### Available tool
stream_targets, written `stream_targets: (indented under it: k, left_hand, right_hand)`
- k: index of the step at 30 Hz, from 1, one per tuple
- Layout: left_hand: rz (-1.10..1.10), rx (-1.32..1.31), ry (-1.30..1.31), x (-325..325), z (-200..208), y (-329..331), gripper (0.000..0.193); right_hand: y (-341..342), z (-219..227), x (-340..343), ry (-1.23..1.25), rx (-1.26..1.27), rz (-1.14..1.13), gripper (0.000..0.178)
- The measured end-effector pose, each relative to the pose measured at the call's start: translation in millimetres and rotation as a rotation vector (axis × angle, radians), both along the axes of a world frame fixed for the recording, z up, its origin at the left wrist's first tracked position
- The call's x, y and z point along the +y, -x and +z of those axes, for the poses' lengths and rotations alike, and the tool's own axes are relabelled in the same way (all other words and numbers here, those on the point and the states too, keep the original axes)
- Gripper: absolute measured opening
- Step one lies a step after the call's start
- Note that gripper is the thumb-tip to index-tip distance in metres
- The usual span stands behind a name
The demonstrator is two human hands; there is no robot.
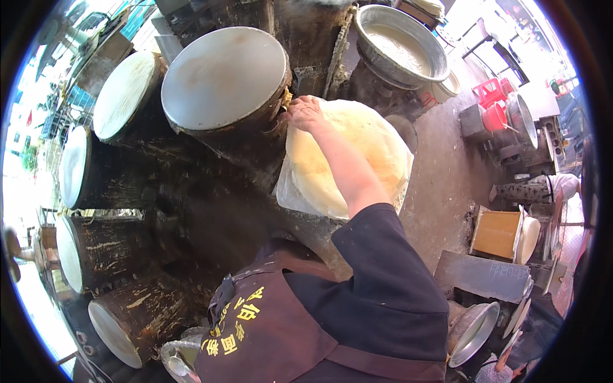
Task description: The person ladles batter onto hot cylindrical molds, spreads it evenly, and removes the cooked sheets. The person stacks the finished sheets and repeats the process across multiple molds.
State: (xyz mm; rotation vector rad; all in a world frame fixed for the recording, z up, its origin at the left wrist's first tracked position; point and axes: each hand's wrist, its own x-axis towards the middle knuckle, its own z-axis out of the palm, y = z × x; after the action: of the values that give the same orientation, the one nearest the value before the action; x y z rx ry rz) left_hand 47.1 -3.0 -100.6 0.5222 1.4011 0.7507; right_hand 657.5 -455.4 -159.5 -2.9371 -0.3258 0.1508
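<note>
Here, a large, pale yellow, rounded mound (357, 153) is carried on a white sheet (286, 191); most of the sheet is covered, with its near left corner and a strip by its right edge exposed. The mound's far left edge is overlapped by the right hand (305, 113), which is reached across from a dark short sleeve (399, 252). Fingers are bent toward the side wall of a big dark drum (223, 80), just beside the right edge of its pale, flat top, where a yellowish scrap (287, 98) is seen by the fingertips; whether it is grasped or merely touched cannot be told. The left hand is not shown, so the state of its fingers cannot be told. More dark drums (108, 249) with pale tops are ranged in an arc to the left. Beyond the mound, milky liquid is held in a wide metal basin (440, 64). A brown apron (274, 325) is worn.
</note>
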Motion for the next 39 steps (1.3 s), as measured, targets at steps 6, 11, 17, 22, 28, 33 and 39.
stream_targets:
  k: [6, 11, 17, 22, 28, 33, 39]
  left_hand:
    - [-0.033, 0.018, 0.022, 1, -5, -24, 0.045]
    - [-0.045, 0.029, 0.041, 2, -8, -22, 0.043]
    - [-0.008, 0.008, 0.059, 10, -6, 16, 0.042]
    - [0.159, -0.036, 0.071, -2, 0, 92, 0.041]
    - [0.306, -0.151, 0.139, -32, 12, 146, 0.04]
    - [0.331, -0.322, 0.151, -54, 16, 139, 0.031]
    - [0.331, -0.278, 0.028, -69, 17, 134, 0.044]
  right_hand:
    - [47, -25, -13, -0.327, -0.184, -0.087, 0.034]
    - [65, -44, -16, -0.495, -0.445, -0.122, 0.029]
    - [106, -48, -106, -0.282, -0.667, -0.637, 0.027]
    - [165, -42, -131, -0.095, -0.744, -0.636, 0.03]
    - [250, 33, 149, -0.902, -0.111, 0.153, 0.02]
    - [402, 100, 376, -0.813, 0.529, 1.402, 0.028]
    - [581, 125, 436, 0.047, 0.887, 2.128, 0.062]
